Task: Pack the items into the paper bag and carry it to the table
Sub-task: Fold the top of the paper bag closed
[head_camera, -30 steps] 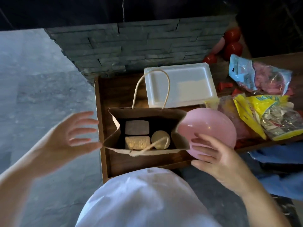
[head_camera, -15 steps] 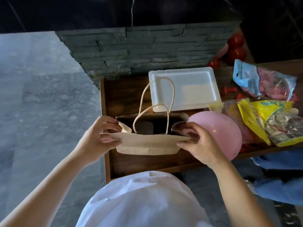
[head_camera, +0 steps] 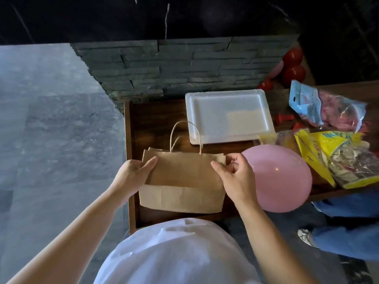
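The brown paper bag [head_camera: 182, 181] stands on the dark wooden counter [head_camera: 155, 117], its top pressed flat and folded toward me, so the items inside are hidden. Its twine handles [head_camera: 185, 136] stick up behind the fold. My left hand [head_camera: 133, 173] grips the bag's upper left edge, thumb on the front face. My right hand [head_camera: 233, 177] pinches the upper right corner between thumb and fingers.
A white foam tray [head_camera: 227, 115] lies behind the bag. A pink balloon [head_camera: 281, 179] rests just right of my right hand. Packets of balloons [head_camera: 336, 158] and red balloons [head_camera: 293, 64] sit at the right. Another person's jeans and shoe [head_camera: 348, 228] are at the lower right. Grey stone floor lies left.
A second ago the bag stood open showing the items, with both hands off it. My hands then took its top edges, pressed the mouth shut and folded it toward me.
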`<action>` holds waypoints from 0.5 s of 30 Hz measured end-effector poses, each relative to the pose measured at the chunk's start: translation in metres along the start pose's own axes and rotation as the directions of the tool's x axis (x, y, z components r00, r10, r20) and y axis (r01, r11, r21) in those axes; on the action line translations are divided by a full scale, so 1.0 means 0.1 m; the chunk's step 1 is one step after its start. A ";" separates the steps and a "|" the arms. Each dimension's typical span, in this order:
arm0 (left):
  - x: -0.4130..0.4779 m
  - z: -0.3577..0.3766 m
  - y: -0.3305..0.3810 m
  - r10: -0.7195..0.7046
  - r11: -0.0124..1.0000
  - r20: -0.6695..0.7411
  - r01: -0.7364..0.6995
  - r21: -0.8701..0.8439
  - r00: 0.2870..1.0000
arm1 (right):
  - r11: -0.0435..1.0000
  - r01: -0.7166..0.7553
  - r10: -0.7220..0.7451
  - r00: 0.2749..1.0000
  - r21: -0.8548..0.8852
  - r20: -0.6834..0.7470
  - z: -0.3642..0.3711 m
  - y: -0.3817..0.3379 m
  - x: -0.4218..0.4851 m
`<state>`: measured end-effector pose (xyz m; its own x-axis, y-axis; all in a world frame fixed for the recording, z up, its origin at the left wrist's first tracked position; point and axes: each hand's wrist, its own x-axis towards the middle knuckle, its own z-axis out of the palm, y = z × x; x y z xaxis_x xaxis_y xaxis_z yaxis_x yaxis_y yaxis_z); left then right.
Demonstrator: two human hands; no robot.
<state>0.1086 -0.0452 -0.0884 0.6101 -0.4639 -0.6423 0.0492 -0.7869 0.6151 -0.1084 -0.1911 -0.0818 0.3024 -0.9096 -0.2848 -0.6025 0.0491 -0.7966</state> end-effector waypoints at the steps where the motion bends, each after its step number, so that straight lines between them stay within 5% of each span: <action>1: -0.01 0.02 -0.02 0.008 0.997 -0.037 -0.005 0.076 0.999 | 1.000 -0.004 0.004 1.000 -0.025 -0.001 0.02 0.02 -0.01; 5: -0.08 0.01 -0.15 0.097 0.965 -0.010 -0.092 0.245 0.995 | 0.980 0.005 0.012 0.996 -0.198 0.086 0.03 0.08 -0.04; 7: -0.12 0.00 -0.27 0.267 0.872 0.032 -0.255 0.417 0.963 | 0.950 0.085 -0.059 0.994 -0.300 0.094 -0.01 0.11 -0.06; 10: -0.22 0.01 -0.35 0.611 0.543 0.115 -0.520 0.659 0.783 | 0.839 0.296 -0.272 0.955 -0.456 0.118 -0.03 0.13 -0.17; 15: -0.26 0.24 -0.22 0.732 0.378 0.358 -0.783 0.494 0.579 | 0.647 0.585 -0.434 0.809 -0.488 0.395 0.29 0.01 -0.42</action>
<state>0.0726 -0.0254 -0.0966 0.1062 -0.9907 -0.0855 -0.8499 -0.1351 0.5093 -0.1002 -0.1409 -0.0862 0.7983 -0.5946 -0.0956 -0.5735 -0.7021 -0.4221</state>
